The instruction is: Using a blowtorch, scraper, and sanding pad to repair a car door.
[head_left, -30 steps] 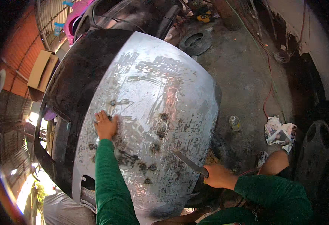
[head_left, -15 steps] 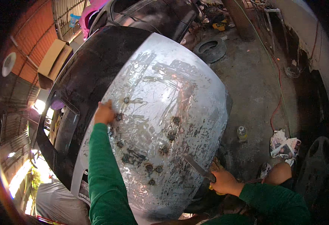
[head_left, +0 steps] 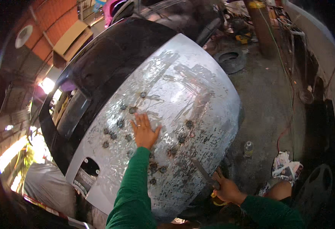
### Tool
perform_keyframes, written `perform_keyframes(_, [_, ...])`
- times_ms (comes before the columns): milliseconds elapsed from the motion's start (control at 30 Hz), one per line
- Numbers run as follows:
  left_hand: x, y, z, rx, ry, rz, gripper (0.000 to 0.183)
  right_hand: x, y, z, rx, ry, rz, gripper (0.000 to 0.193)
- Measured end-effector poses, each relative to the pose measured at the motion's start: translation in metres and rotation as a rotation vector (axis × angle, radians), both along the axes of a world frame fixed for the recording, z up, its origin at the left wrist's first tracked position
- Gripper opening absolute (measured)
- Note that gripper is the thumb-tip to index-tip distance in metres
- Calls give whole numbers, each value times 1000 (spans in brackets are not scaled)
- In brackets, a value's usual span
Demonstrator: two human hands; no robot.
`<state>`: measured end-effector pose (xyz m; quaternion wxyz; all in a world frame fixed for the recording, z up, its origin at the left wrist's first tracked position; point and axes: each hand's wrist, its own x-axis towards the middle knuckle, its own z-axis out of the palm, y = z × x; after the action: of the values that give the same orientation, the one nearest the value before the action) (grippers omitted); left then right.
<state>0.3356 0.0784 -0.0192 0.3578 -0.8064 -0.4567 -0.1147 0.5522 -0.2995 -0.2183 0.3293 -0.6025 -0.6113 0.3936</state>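
Observation:
A silver car body panel (head_left: 209,87) lies before me, its paint scraped and patchy, with several dark round burn-like spots. On its middle rests my left hand (head_left: 144,130), palm down with the fingers spread, holding nothing. At the panel's right edge, my right hand (head_left: 228,189) is closed around one end of a flat dark metal bar (head_left: 202,172). The bar's far end points up and left over the panel; whether it touches the surface, I cannot tell. Something yellow (head_left: 217,200) shows below my right hand, its kind unclear.
A black car body part (head_left: 110,57) adjoins the panel on the left. On the floor to the right are a tyre (head_left: 230,61), a clear bottle (head_left: 248,149) and crumpled newspaper (head_left: 287,168). A red hose (head_left: 285,131) runs along the floor. A cardboard box (head_left: 72,39) stands far left.
My left hand has moved from the panel's left edge rightward and down onto its middle, fingers now spread. My right hand keeps the bar in nearly the same place. The view has shifted.

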Motion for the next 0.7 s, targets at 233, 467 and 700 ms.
perform_keyframes(233, [-77, -31, 28, -127, 7, 60, 107, 4, 7, 9, -219, -39, -30, 82])
perform_keyframes(467, [-182, 10, 101, 188, -319, 372, 95, -3, -1, 21, -292, -10, -39, 55])
perform_keyframes(700, [-157, -47, 27, 266, -352, 335, 90, -11, -1, 29, -179, 7, -166, 35])
